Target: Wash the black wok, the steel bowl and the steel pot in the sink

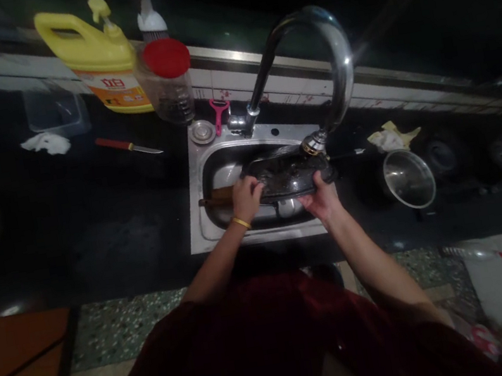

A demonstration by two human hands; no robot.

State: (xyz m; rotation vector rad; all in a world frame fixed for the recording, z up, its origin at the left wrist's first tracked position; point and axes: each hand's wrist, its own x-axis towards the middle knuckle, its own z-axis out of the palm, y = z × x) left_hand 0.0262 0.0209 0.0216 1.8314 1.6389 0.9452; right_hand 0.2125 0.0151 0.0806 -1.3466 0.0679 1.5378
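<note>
A dark, glossy, rounded pan (290, 176) is tilted under the faucet, over the steel sink (196, 226). My right hand (323, 200) is closed on its right rim, the thumb lying on the upper side. My left hand (247, 198), with a yellow bangle at the wrist, is at the pan's left side. Its fingers are bent and pressed together; whatever they pinch is too small to make out. A brown wooden handle (218, 198) sticks out to the left behind that hand. Whether it belongs to the pan is hidden.
The curved faucet (339, 57) arches over the sink. Left of it stand a yellow detergent jug (114, 76), a red-lidded jar (170, 92), a pink peeler (219, 115) and a red-handled knife (128, 145). On the right are a metal pot (409, 179) and a crumpled cloth (391, 137).
</note>
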